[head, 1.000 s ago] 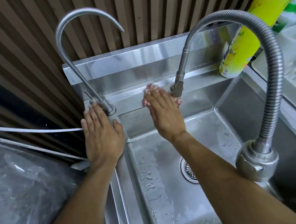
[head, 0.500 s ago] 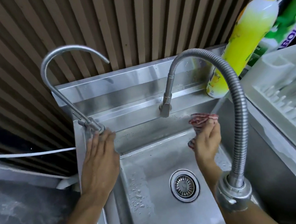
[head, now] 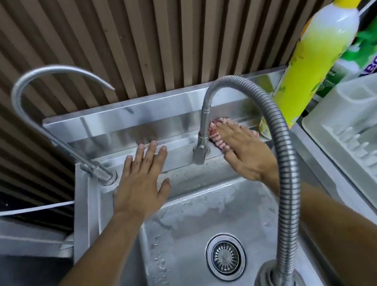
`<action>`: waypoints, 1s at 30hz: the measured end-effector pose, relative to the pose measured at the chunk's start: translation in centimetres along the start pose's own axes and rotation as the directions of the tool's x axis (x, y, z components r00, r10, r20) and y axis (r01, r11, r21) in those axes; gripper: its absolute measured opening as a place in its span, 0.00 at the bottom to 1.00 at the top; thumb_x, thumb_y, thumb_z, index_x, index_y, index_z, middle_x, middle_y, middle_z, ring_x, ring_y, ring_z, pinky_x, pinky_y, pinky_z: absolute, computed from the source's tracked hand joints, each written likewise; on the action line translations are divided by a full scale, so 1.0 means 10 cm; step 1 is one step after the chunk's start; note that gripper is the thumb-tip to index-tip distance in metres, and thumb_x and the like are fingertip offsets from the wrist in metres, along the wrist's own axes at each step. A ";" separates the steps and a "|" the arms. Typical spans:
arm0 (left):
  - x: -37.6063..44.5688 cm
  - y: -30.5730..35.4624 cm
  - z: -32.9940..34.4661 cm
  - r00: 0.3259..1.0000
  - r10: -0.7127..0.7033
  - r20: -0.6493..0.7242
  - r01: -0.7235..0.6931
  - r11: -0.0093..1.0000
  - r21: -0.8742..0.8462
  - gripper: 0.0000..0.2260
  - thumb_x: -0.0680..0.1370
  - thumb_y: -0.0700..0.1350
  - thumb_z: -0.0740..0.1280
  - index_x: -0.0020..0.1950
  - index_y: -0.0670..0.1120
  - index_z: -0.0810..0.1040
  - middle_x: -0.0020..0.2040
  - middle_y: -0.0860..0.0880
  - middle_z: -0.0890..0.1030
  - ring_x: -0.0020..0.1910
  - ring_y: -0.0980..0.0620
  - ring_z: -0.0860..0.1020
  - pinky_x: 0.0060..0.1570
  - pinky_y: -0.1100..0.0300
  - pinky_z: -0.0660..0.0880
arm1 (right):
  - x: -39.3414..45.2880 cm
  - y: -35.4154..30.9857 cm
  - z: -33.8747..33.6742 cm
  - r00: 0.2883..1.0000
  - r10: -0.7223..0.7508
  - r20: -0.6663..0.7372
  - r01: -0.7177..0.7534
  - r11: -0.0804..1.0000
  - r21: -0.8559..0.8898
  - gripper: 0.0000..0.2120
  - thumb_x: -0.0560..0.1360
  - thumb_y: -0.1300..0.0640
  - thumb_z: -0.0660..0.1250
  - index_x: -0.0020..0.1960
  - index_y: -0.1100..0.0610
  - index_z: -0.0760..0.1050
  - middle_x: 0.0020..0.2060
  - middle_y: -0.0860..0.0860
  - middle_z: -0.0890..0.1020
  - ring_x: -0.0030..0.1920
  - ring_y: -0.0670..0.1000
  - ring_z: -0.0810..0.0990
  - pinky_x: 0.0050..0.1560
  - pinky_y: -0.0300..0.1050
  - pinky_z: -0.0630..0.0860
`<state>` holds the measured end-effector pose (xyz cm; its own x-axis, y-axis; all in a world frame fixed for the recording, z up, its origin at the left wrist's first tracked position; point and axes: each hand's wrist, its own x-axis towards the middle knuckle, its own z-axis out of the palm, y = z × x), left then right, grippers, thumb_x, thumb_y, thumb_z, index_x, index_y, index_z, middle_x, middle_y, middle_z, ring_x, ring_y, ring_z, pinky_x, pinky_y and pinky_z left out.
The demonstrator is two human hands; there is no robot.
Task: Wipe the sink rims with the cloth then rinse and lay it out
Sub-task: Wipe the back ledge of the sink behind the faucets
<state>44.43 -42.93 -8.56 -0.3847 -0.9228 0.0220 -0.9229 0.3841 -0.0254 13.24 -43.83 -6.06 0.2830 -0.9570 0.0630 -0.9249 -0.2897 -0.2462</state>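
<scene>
A steel sink [head: 246,210] fills the middle of the view, its back rim [head: 179,154] running under a raised splash ledge. My right hand [head: 245,151] lies flat on a red-and-white cloth [head: 217,136], pressing it onto the back rim just right of the flexible tap's spout [head: 202,150]. Most of the cloth is hidden under the palm. My left hand [head: 142,181] rests flat and spread on the back rim beside the thin gooseneck tap [head: 104,172], holding nothing.
The ribbed flexible hose [head: 283,160] arches over my right forearm from its base [head: 279,283] at the front right. A yellow detergent bottle [head: 312,60] stands on the back right corner. A white dish rack [head: 366,148] sits to the right. The drain [head: 225,256] is open.
My right hand has carried the cloth from above the basin up onto the back rim and flattened on it. My left hand has slid right along the rim, away from the gooseneck tap's base.
</scene>
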 end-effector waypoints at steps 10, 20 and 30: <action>-0.04 0.16 -0.07 0.993 -0.119 0.001 0.119 0.991 -0.065 0.37 0.78 0.63 0.53 0.83 0.57 0.40 0.83 0.51 0.38 0.82 0.46 0.37 0.80 0.44 0.45 | -0.05 0.01 0.23 0.979 0.073 -0.191 -0.061 0.996 0.070 0.31 0.83 0.44 0.47 0.85 0.50 0.51 0.84 0.47 0.54 0.84 0.50 0.45 0.83 0.59 0.49; -0.02 0.22 -0.12 0.988 -0.150 0.031 0.152 0.986 -0.066 0.40 0.75 0.65 0.53 0.81 0.59 0.35 0.82 0.51 0.33 0.80 0.46 0.32 0.79 0.45 0.41 | 0.38 -0.31 0.39 0.746 0.651 -0.141 -0.158 0.379 0.912 0.19 0.85 0.39 0.53 0.63 0.47 0.76 0.49 0.52 0.83 0.46 0.50 0.81 0.52 0.64 0.82; -0.01 0.18 -0.11 0.992 -0.126 0.019 0.127 0.986 -0.106 0.43 0.77 0.60 0.63 0.81 0.60 0.36 0.82 0.52 0.33 0.80 0.46 0.32 0.78 0.46 0.38 | 0.76 -0.11 -0.42 0.823 -0.500 -0.269 0.392 0.844 -0.367 0.29 0.85 0.52 0.50 0.84 0.60 0.51 0.83 0.58 0.56 0.84 0.61 0.46 0.83 0.54 0.39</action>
<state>42.80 -42.09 -7.46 -0.2649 -0.9642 0.0060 -0.9607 0.2645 0.0838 15.35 -50.78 -1.24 0.6268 -0.6460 0.4356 -0.7624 -0.6238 0.1720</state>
